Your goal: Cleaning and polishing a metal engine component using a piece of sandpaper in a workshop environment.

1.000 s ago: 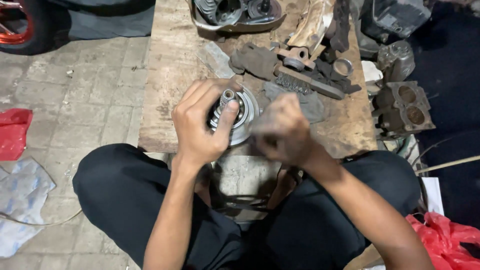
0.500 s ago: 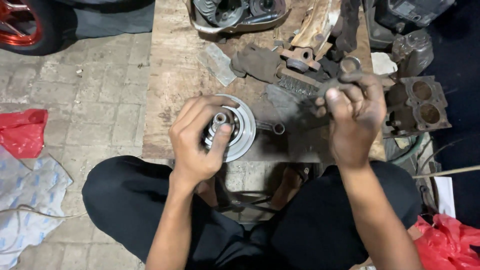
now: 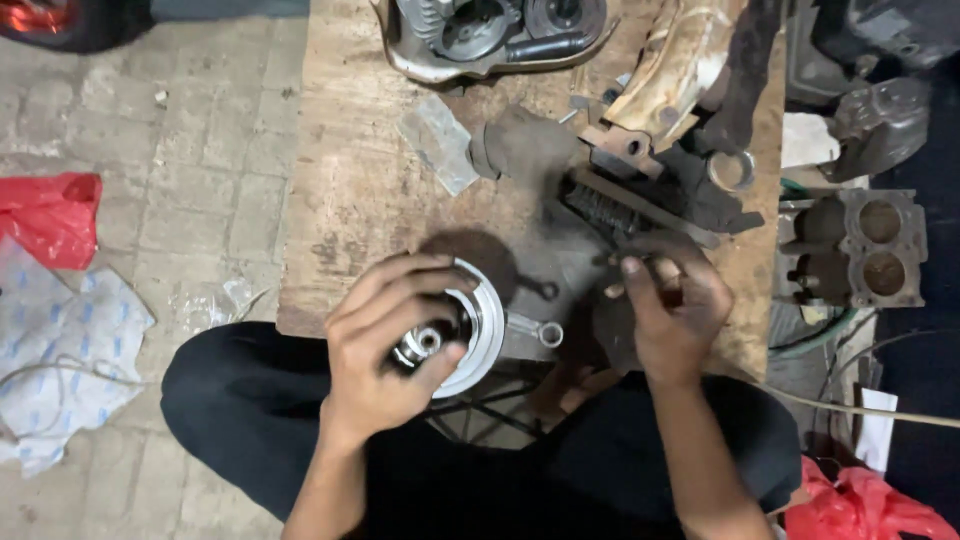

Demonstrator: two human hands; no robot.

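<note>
Repair workshop, floor-level setup: worn wooden surface [image 3: 350,190] on a paved tile floor [image 3: 150,160], greasy engine parts scattered on it, a twin-bore cylinder block [image 3: 865,250], an open engine casing [image 3: 490,35], red plastic bags [image 3: 50,215], a wheel [image 3: 60,20] at the corner.

grey paved floor [image 3: 150,190], worn wooden board [image 3: 350,190]

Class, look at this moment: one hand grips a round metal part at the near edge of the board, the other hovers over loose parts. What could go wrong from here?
1. The round metal part is held by the left hand at the wooden board's near edge, over the lap; if the grip slipped, it might drop.
2. The small wrench beside it lies near that edge and could be knocked off.
3. The right hand works among crowded greasy parts, so fingers might get pinched.
</note>
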